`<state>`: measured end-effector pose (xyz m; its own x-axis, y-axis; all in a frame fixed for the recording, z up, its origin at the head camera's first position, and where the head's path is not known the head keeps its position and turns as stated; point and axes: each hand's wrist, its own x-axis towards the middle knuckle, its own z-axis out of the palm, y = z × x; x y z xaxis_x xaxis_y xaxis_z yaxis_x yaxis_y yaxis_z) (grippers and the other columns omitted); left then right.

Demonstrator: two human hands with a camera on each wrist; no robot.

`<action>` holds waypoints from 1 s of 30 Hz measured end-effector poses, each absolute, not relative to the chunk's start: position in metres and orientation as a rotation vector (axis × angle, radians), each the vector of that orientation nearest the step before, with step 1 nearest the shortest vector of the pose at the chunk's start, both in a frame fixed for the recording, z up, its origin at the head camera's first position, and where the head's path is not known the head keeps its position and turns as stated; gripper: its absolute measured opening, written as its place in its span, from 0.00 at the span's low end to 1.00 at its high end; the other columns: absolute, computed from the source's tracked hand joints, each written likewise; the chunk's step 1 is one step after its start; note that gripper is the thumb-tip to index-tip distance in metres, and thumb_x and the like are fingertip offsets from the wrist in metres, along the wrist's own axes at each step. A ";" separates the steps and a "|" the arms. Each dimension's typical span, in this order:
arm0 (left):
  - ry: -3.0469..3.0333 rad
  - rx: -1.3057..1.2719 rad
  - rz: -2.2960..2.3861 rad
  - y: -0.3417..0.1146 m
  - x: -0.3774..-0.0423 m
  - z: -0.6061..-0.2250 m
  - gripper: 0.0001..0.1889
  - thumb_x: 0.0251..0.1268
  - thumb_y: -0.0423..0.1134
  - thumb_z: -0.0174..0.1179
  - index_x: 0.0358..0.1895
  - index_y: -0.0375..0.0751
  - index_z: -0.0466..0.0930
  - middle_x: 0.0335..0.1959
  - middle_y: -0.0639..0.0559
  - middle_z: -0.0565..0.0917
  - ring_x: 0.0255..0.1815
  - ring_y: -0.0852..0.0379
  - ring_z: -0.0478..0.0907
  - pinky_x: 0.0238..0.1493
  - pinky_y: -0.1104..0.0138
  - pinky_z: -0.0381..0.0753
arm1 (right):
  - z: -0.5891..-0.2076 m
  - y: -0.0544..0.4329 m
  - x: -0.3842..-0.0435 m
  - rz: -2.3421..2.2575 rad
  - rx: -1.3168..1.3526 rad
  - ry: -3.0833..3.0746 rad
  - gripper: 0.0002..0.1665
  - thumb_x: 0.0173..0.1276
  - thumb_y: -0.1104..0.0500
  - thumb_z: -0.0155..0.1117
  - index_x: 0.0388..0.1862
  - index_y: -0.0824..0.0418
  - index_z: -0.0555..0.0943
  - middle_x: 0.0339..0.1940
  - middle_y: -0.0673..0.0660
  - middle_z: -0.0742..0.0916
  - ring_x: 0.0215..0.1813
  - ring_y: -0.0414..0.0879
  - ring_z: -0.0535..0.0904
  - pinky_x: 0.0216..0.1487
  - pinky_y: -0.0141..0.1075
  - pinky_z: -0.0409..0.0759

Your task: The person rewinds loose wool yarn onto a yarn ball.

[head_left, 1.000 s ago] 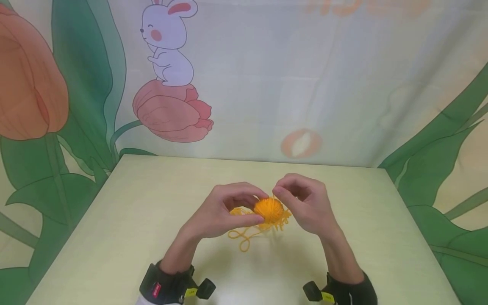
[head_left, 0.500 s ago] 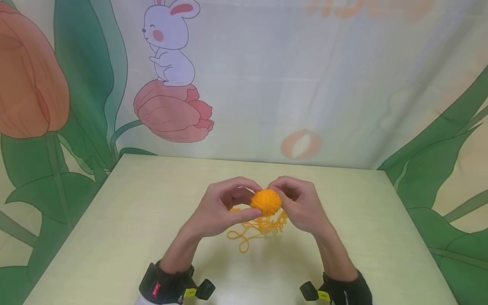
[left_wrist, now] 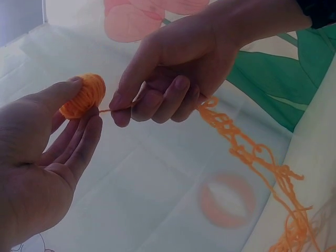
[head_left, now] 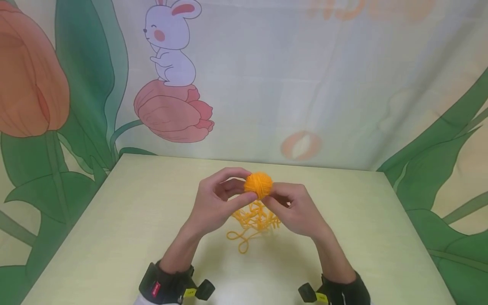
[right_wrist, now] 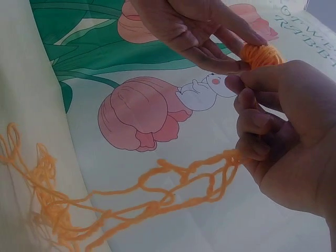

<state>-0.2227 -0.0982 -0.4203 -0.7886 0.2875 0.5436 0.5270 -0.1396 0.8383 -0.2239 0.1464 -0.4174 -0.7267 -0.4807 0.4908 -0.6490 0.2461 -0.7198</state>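
Observation:
A small ball of orange-yellow yarn (head_left: pixel 259 185) is held above the table by my left hand (head_left: pixel 216 202), between thumb and fingertips. Just right of the ball, my right hand (head_left: pixel 295 208) pinches the yarn strand between thumb and forefinger. In the left wrist view that strand (left_wrist: pixel 106 111) runs short and taut from the ball to the right fingertips. Loose, tangled yarn (right_wrist: pixel 184 184) hangs from beneath the right hand's curled fingers in the right wrist view. Its lower part lies in a heap (head_left: pixel 256 218) on the table below both hands.
The pale table (head_left: pixel 133 237) extends around the hands. Behind it hangs a light cloth backdrop (head_left: pixel 251 106) printed with a rabbit, tulips and green leaves. Each wrist wears a black strap with a small camera (head_left: pixel 205 289).
The yarn ball has risen and shifted slightly left with my left hand. My right hand has come down from above the ball to its lower right side. More of the loose heap now shows.

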 end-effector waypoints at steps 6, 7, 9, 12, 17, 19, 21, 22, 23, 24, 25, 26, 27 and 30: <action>-1.946 -0.849 -2.026 -0.097 -0.224 -0.420 0.24 0.67 0.23 0.78 0.64 0.38 0.86 0.59 0.41 0.91 0.52 0.52 0.95 0.62 0.60 0.96 | -0.419 0.145 -0.224 1.338 1.173 -2.272 0.08 0.77 0.69 0.74 0.45 0.56 0.94 0.24 0.48 0.82 0.25 0.34 0.68 0.26 0.27 0.68; -1.949 -0.842 -2.021 -0.096 -0.224 -0.420 0.23 0.67 0.23 0.78 0.64 0.39 0.87 0.59 0.42 0.91 0.52 0.52 0.95 0.62 0.60 0.96 | -0.418 0.145 -0.223 1.320 1.182 -2.272 0.08 0.77 0.69 0.74 0.44 0.56 0.94 0.23 0.48 0.81 0.25 0.33 0.68 0.26 0.26 0.68; -1.952 -0.837 -2.014 -0.096 -0.224 -0.420 0.23 0.67 0.23 0.78 0.64 0.38 0.87 0.59 0.42 0.91 0.52 0.52 0.95 0.62 0.60 0.96 | -0.416 0.145 -0.221 1.291 1.198 -2.277 0.08 0.77 0.69 0.74 0.43 0.56 0.94 0.23 0.47 0.81 0.25 0.32 0.68 0.26 0.26 0.68; -1.963 -0.830 -1.992 -0.095 -0.225 -0.421 0.24 0.67 0.23 0.78 0.64 0.39 0.87 0.59 0.42 0.92 0.52 0.52 0.95 0.62 0.61 0.95 | -0.414 0.147 -0.219 1.265 1.211 -2.283 0.09 0.77 0.69 0.74 0.42 0.56 0.93 0.23 0.46 0.81 0.26 0.31 0.68 0.26 0.26 0.69; -1.991 -0.841 -1.939 -0.095 -0.225 -0.422 0.24 0.67 0.24 0.78 0.65 0.40 0.87 0.59 0.44 0.92 0.52 0.52 0.95 0.63 0.62 0.95 | -0.410 0.149 -0.215 1.281 1.239 -2.255 0.10 0.77 0.70 0.74 0.42 0.55 0.93 0.23 0.47 0.81 0.26 0.31 0.68 0.26 0.26 0.68; -2.003 -0.851 -1.917 -0.095 -0.226 -0.423 0.24 0.68 0.24 0.78 0.65 0.41 0.87 0.60 0.44 0.92 0.52 0.52 0.95 0.63 0.62 0.95 | -0.408 0.150 -0.214 1.301 1.243 -2.246 0.10 0.76 0.71 0.74 0.42 0.55 0.92 0.23 0.47 0.81 0.26 0.31 0.68 0.26 0.25 0.67; -2.010 -0.861 -1.898 -0.095 -0.226 -0.424 0.25 0.67 0.24 0.78 0.66 0.41 0.88 0.59 0.44 0.92 0.51 0.52 0.95 0.63 0.62 0.95 | -0.407 0.151 -0.212 1.320 1.245 -2.235 0.11 0.75 0.72 0.75 0.42 0.55 0.92 0.23 0.47 0.81 0.26 0.32 0.67 0.26 0.24 0.67; -2.012 -0.864 -1.893 -0.095 -0.227 -0.425 0.25 0.67 0.24 0.78 0.66 0.41 0.88 0.59 0.44 0.93 0.51 0.52 0.95 0.63 0.63 0.95 | -0.406 0.151 -0.211 1.330 1.244 -2.230 0.12 0.74 0.73 0.75 0.42 0.56 0.92 0.23 0.47 0.81 0.25 0.32 0.67 0.26 0.24 0.67; -2.014 -0.868 -1.888 -0.095 -0.227 -0.425 0.25 0.67 0.24 0.78 0.66 0.41 0.88 0.59 0.44 0.93 0.51 0.52 0.95 0.63 0.63 0.95 | -0.405 0.151 -0.211 1.340 1.244 -2.223 0.12 0.73 0.73 0.75 0.42 0.56 0.92 0.23 0.47 0.81 0.25 0.32 0.67 0.26 0.24 0.67; -2.015 -0.873 -1.885 -0.095 -0.227 -0.425 0.25 0.67 0.24 0.78 0.66 0.40 0.88 0.59 0.44 0.93 0.50 0.52 0.94 0.62 0.63 0.95 | -0.404 0.152 -0.210 1.348 1.245 -2.216 0.12 0.73 0.73 0.75 0.42 0.56 0.92 0.23 0.47 0.81 0.25 0.32 0.67 0.26 0.24 0.67; -2.019 -0.876 -1.881 -0.094 -0.227 -0.425 0.25 0.67 0.24 0.78 0.66 0.40 0.88 0.59 0.44 0.93 0.50 0.52 0.94 0.62 0.63 0.95 | -0.403 0.152 -0.209 1.358 1.243 -2.209 0.13 0.72 0.74 0.76 0.43 0.56 0.93 0.23 0.47 0.81 0.24 0.32 0.67 0.26 0.24 0.67; -2.023 -0.879 -1.877 -0.094 -0.227 -0.426 0.25 0.67 0.24 0.78 0.66 0.40 0.88 0.59 0.44 0.93 0.50 0.52 0.94 0.62 0.63 0.95 | -0.402 0.152 -0.208 1.369 1.244 -2.199 0.13 0.72 0.74 0.76 0.43 0.56 0.93 0.24 0.47 0.82 0.24 0.33 0.67 0.25 0.24 0.67; -2.028 -0.882 -1.873 -0.094 -0.227 -0.426 0.25 0.67 0.24 0.78 0.66 0.40 0.88 0.59 0.44 0.93 0.50 0.52 0.94 0.62 0.63 0.95 | -0.401 0.153 -0.207 1.382 1.245 -2.188 0.13 0.72 0.75 0.75 0.44 0.57 0.93 0.24 0.47 0.82 0.24 0.34 0.68 0.25 0.25 0.67; -2.049 -0.888 -1.862 -0.093 -0.228 -0.426 0.26 0.67 0.25 0.79 0.67 0.41 0.88 0.59 0.45 0.93 0.50 0.52 0.94 0.62 0.63 0.95 | -0.398 0.154 -0.205 1.419 1.233 -2.160 0.14 0.72 0.75 0.74 0.44 0.57 0.93 0.24 0.47 0.83 0.23 0.36 0.68 0.24 0.25 0.67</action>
<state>-0.2275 -0.0934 -0.4260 -0.7890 0.2761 0.5489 0.5728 0.0072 0.8197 -0.2047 0.1537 -0.3979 -0.5981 -0.5010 0.6255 -0.7730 0.1549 -0.6152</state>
